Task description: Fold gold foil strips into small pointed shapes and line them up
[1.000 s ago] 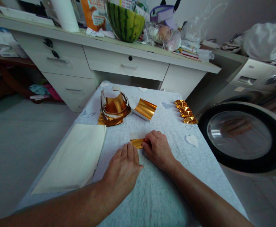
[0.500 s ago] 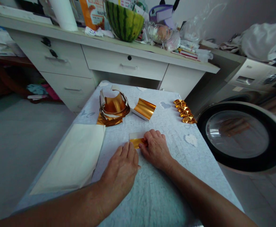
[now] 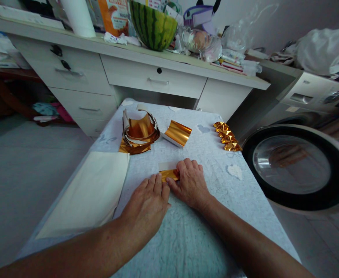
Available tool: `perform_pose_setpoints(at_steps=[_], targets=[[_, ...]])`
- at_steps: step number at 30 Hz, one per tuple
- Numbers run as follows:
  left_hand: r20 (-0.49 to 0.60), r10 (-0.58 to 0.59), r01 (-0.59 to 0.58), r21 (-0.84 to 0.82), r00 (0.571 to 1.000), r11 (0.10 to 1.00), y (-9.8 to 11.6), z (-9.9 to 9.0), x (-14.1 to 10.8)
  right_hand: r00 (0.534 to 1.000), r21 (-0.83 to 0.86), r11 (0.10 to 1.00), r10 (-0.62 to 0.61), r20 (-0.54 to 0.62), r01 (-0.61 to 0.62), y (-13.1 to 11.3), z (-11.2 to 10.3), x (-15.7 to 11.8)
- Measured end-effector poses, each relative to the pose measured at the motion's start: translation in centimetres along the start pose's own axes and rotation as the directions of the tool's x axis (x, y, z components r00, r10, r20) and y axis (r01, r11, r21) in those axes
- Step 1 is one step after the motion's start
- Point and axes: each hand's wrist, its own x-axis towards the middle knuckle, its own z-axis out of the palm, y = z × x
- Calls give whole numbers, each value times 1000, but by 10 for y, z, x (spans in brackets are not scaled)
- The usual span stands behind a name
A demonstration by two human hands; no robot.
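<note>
A small sheet of gold foil paper (image 3: 169, 174) lies on the cloth-covered table, folded, with a pale strip showing along its far side. My left hand (image 3: 150, 195) presses its fingertips, held together, on the near left edge of the sheet. The right end is under my right hand (image 3: 191, 181), whose fingers curl over it while the thumb pins the gold face. Part of the sheet is hidden beneath both hands. Beyond them stand a curled stack of gold foil sheets (image 3: 142, 129) and one separate curved pile of gold sheets (image 3: 178, 133).
Several folded gold foil pieces (image 3: 227, 137) sit in a row near the table's right edge. A cream paper packet (image 3: 88, 193) lies at left. Behind is a white desk (image 3: 154, 79) with a cut watermelon (image 3: 153, 25). An open washing machine door (image 3: 295, 168) flanks the table's right side.
My left hand has shifted slightly left and flattened. The right thumb has slid left along the foil, and the gold part now looks narrower, its near edge creased.
</note>
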Motion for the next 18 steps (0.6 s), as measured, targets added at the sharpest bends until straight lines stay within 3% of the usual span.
perform_pose_setpoints(at_steps=[7, 18], targets=[[-37, 17, -17, 9, 999, 1000, 0, 5, -2, 1000, -7, 1000, 18, 13, -18, -2, 1, 1], [30, 63, -64, 49, 998, 997, -3, -2, 1, 997, 73, 996, 37, 72, -42, 12, -9, -1]])
